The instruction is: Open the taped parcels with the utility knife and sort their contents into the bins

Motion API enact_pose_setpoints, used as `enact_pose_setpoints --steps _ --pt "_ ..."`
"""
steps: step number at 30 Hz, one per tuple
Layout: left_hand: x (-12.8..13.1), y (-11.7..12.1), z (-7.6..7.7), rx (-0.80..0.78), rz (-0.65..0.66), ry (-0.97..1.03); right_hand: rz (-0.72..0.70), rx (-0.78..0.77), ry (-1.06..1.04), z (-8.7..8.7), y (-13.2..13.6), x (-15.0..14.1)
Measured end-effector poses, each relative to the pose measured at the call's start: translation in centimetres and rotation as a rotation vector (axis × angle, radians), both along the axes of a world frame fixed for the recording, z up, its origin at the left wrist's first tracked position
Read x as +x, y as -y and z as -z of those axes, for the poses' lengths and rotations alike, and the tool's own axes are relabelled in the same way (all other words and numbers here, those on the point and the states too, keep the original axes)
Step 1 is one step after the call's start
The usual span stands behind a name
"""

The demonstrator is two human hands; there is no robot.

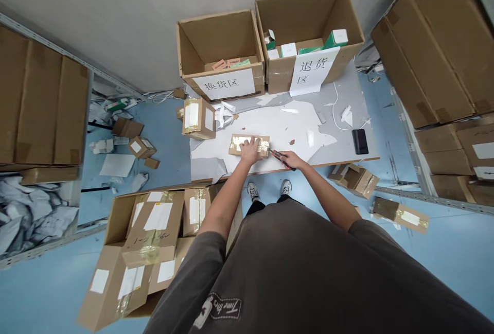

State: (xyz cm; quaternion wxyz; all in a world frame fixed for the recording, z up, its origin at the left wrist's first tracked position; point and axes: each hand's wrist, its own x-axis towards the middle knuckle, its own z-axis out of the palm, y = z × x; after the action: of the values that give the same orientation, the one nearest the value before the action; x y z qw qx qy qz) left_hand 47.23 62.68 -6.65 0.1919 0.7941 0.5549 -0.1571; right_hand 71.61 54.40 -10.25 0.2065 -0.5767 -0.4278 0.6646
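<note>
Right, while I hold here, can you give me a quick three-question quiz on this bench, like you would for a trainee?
1. True or false: the right hand holds the cutter.
2. The left hand rests on: A) the phone; B) the small box; C) the paper scraps.
3. Fill in: ___ big open boxes stand along the back of the table.

Key: 1. True; 2. B; 3. Two

Small taped cardboard box (pixel 235 145), lying flat on table (pixel 297 123), red-and-black cutting tool (pixel 278 157), slanted, tip at box's right end
</note>
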Motion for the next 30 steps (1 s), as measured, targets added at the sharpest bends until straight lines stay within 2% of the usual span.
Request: enact_pose_setpoints --steps 4,8,11,15,18,22,26,30 --pt "-0.7 -2.3 -1.0 0.008 0.028 0.028 0.166 0.081 -0.062 -0.8 -0.6 1.1" --pt "-0.4 -4.8 -1.3 0.019 0.198 0.017 0.329 0.104 -0.137 -1.6 -0.5 1.3" --pt "0.5 -5.4 -0.7 -0.023 0.252 0.004 0.39 0.115 -0.136 -1.8 0.4 0.9" --pt "1.4 -5.0 0.5 -0.009 0.286 -0.008 0.407 0.149 -0.098 -0.8 1.3 0.4" --pt "1.5 -5.0 1.1 0.005 0.314 0.002 0.353 0.167 0.014 0.2 1.4 0.2" --pt "0.8 -4.9 1.3 0.002 0.314 0.004 0.144 0.256 0.309 1.0 1.0 -0.1" --pt "-0.1 -4.4 1.4 0.017 0.355 0.01 -0.072 0.422 0.5 1.0 0.1 -0.3" --pt "0.0 -3.8 1.4 0.021 0.381 -0.002 -0.246 0.495 0.679 0.4 -1.0 -0.5"
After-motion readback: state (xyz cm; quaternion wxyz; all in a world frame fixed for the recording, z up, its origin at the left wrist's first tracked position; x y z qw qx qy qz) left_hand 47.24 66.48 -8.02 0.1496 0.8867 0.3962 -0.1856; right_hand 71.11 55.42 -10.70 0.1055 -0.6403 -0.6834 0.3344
